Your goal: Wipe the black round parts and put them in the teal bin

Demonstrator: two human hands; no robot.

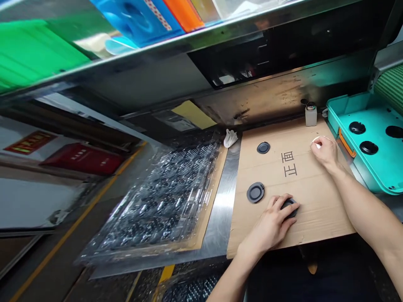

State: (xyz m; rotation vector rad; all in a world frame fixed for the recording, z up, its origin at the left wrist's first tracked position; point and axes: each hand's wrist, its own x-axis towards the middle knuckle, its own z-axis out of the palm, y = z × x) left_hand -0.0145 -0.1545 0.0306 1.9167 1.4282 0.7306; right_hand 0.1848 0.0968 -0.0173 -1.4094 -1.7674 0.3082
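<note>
My left hand (274,220) rests on the cardboard sheet (267,235) with its fingers curled round the edges of a dark round plastic part (290,207). Two similar dark round parts, one nearer (255,192) and one farther (263,147), lie flat to the left of the printed characters. Farther off to the right, my right hand (325,152) is closed on a small white wad (316,141), mostly hidden by the fingers. It stays low over the cardboard. Beyond it stands a small translucent bottle (311,115) with a dark top.
A turquoise bin (382,167) on the right carries several glossy black round pieces. Left of the cardboard lies a clear plastic tray (157,201) full of dark parts. A crumpled white wipe (230,138) sits behind. A metal shelf (195,35) with coloured bins hangs overhead.
</note>
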